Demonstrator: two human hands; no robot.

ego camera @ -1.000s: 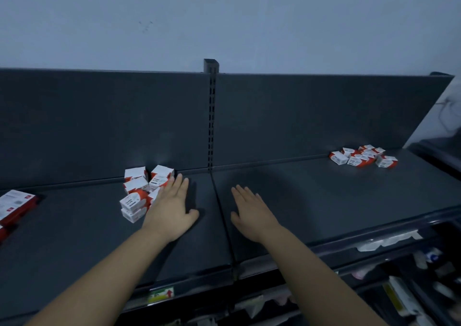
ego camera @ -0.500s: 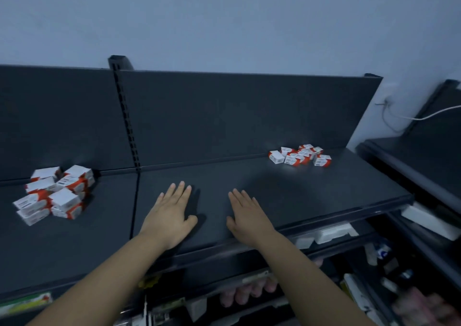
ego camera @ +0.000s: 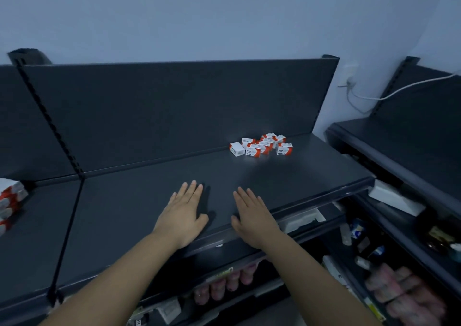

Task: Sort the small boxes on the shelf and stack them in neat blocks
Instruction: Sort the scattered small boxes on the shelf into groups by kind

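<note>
Resting flat near the front edge of the dark shelf (ego camera: pixel 149 201), the left hand (ego camera: pixel 183 217) and the right hand (ego camera: pixel 253 219) lie palm down side by side, fingers straight and close together, neither one holding anything. A loose cluster of small red-and-white boxes (ego camera: pixel 262 145) sits well beyond the hands, toward the back right of the same shelf, just in front of the back panel (ego camera: pixel 174 106); the boxes lie at mixed angles, some touching. At the far left edge, on the neighbouring bay, part of another pile of red-and-white boxes (ego camera: pixel 11 198) shows, cut off by the frame. A white cable (ego camera: pixel 399 90) runs along the wall to the right, and blurred goods fill the lower shelves (ego camera: pixel 374 263).
</note>
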